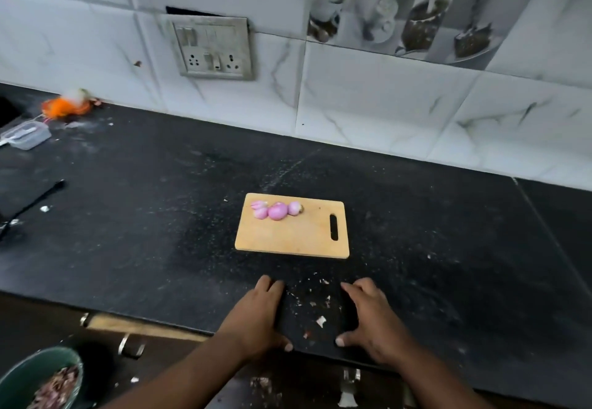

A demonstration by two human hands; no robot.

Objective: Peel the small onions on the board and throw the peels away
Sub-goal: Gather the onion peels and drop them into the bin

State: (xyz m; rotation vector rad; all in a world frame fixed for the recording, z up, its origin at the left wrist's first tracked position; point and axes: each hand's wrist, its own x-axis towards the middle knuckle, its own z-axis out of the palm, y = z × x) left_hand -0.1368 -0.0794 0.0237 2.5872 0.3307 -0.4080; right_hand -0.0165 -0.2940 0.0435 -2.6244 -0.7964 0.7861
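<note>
A small wooden cutting board (298, 235) lies on the black counter, handle slot to the right. Several peeled pink onions (277, 210) sit in a row along its far edge. Small peel scraps (320, 320) are scattered on the counter near the front edge, between my two hands. My left hand (259, 319) rests flat on the counter to the left of the scraps, fingers together and empty. My right hand (371, 319) rests on its edge to the right of them, fingers curved and empty.
A green bin (35, 373) with onion peels stands below the counter at bottom left. A clear plastic box (27, 134) and an orange object (65, 107) sit at the far left by the wall. A dark utensil (32, 205) lies on the left. A socket plate (213, 48) is on the tiled wall.
</note>
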